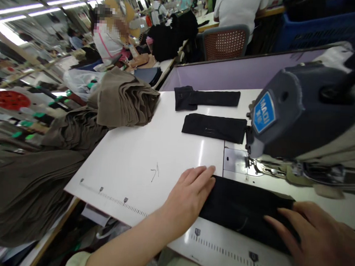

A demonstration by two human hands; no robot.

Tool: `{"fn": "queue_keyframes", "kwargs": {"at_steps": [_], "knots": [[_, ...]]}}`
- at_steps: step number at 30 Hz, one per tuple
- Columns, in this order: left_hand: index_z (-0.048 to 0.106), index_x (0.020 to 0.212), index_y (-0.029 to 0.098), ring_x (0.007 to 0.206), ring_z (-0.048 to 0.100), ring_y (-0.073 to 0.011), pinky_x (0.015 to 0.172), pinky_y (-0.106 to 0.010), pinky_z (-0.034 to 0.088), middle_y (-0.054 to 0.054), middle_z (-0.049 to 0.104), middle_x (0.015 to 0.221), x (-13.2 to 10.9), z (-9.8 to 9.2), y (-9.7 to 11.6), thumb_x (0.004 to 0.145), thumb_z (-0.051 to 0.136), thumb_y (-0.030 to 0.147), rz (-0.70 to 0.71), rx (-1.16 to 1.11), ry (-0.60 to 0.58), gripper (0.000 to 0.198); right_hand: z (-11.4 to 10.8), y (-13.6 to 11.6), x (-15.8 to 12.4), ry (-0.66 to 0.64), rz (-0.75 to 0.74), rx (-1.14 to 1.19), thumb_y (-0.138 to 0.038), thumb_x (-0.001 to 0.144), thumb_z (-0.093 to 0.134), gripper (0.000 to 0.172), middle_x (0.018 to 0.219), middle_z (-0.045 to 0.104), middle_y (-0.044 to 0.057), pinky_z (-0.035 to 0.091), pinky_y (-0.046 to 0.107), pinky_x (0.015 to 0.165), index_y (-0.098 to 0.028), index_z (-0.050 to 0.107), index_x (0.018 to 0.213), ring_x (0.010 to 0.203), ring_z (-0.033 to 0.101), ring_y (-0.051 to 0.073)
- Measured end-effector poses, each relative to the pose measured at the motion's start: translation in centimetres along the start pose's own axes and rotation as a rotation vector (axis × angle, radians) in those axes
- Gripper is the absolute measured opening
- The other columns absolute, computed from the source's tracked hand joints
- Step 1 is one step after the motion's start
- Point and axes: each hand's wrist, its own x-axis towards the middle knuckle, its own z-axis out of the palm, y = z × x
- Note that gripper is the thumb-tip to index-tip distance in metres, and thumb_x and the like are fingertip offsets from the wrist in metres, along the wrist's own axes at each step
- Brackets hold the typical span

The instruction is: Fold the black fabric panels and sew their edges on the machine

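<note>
Sewing room, rows of stations; watching remotely, I count three people: one at (109, 38), one at (240, 9) and one at (156, 5). White tabletop (139, 174) carries three black cloth strips. Upper strip (207, 98) and middle strip (214, 127) lie apart, beside one sewing machine (303, 115). Third strip (244, 212) lies nearest me, just in front of the machine's foot. Left hand (189, 193) rests flat against its near end; right hand (317, 239) spreads its fingers over the far end. Hands stand apart, strip between them, neither clamped. Three brown cloth heaps (124, 100) sit at left.
</note>
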Motion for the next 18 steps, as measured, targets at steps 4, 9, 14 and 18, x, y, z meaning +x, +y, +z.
{"fn": "queue_keyframes", "kwargs": {"at_steps": [4, 9, 14, 18], "knots": [[0.051, 0.12, 0.004, 0.119, 0.047, -0.0207, 0.099, -0.032, 0.042, -0.014, 0.054, 0.126, 0.7, -0.5, 0.1, 0.092, 0.032, 0.007, 0.2, -0.005, -0.159, 0.034, -2.0, -2.1, 2.1, 0.015, -0.108, -0.16, -0.032, 0.093, 0.03, 0.039, 0.07, 0.052, 0.008, 0.037, 0.035, 0.052, -0.016, 0.054, 0.066, 0.054, 0.047, 0.019], [0.049, 0.126, 0.009, 0.098, 0.058, -0.0275, 0.081, -0.04, 0.052, -0.014, 0.061, 0.107, 2.5, -1.2, 2.3, 0.091, 0.046, 0.029, 0.043, 0.031, -0.232, 0.04, -2.2, -2.9, 2.6, 0.063, -0.137, -0.235, -0.017, 0.09, 0.032, 0.031, 0.073, 0.056, 0.009, 0.04, 0.034, 0.053, -0.013, 0.061, 0.101, 0.058, 0.051, 0.02], [0.063, 0.105, 0.007, 0.09, 0.059, -0.0288, 0.078, -0.042, 0.053, -0.013, 0.062, 0.096, 3.5, -0.4, 3.8, 0.086, 0.054, 0.046, 0.021, 0.106, -0.199, 0.044, -1.4, -3.8, 3.2, 0.195, -0.374, -0.128, -0.001, 0.082, 0.03, 0.039, 0.107, 0.061, 0.014, 0.046, 0.035, 0.082, -0.01, 0.063, 0.099, 0.098, 0.056, 0.022], [0.057, 0.112, -0.004, 0.105, 0.056, -0.0273, 0.091, -0.032, 0.048, -0.019, 0.058, 0.114, 3.2, 1.2, 3.9, 0.088, 0.053, 0.033, 0.135, 0.109, -0.08, 0.044, -0.8, -4.5, 3.4, 0.159, -0.338, -0.047, -0.002, 0.082, 0.031, 0.037, 0.1, 0.064, 0.012, 0.049, 0.031, 0.082, -0.006, 0.064, 0.097, 0.093, 0.057, 0.02]]}}
